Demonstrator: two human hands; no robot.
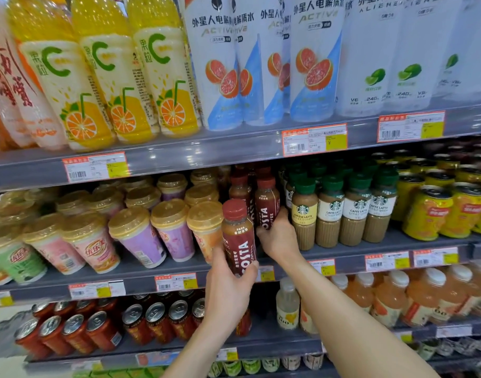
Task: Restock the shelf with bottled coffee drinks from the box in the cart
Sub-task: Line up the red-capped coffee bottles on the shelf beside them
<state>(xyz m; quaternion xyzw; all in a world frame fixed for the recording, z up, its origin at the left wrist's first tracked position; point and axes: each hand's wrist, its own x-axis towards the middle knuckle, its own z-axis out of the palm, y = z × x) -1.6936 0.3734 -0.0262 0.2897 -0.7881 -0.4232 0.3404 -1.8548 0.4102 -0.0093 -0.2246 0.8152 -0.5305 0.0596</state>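
Head view: left hand [228, 290] grips 1 red-cap coffee bottle [238, 236] by its lower part, upright, at the front edge of the middle shelf [351, 251], touching the cups w/ orange lids [168, 227]. Right hand [279, 237] is curled round a 2nd coffee bottle [266, 205], which stands on that shelf just beside the green-cap bottles [329, 211].

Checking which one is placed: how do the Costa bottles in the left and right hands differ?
The left-hand Costa bottle is out at the front edge of the shelf, by the cups; the right-hand Costa bottle is deeper in, by the Starbucks bottles. The left hand grips its bottle's base; the right hand wraps its bottle's lower label. Both have red caps and dark red labels.
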